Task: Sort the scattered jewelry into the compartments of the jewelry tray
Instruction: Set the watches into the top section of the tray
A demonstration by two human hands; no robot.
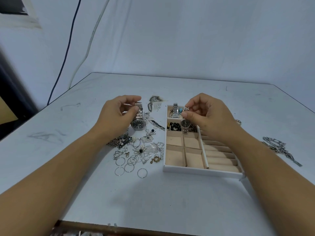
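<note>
The white jewelry tray [201,171] with beige compartments lies right of centre. My right hand [208,114] is above its far end, pinching the strap end of a small dark-faced watch [185,123] that hangs over the second compartment, beside black beads [174,126]. The farthest compartment holds a silver band [175,109] and a turquoise piece [180,110]. My left hand [117,113] grips the metal band of a large steel watch [138,123] whose dark face rests on the table. Scattered jewelry [136,150], with rings, hearts and pearls, lies left of the tray.
A silver chain [277,147] lies on the table right of the tray. Thin hoop rings [129,167] sit nearest me. Dark scuffs and small silver bits [156,103] lie beyond the watch. Cables hang on the wall behind. The table's front edge is close to me.
</note>
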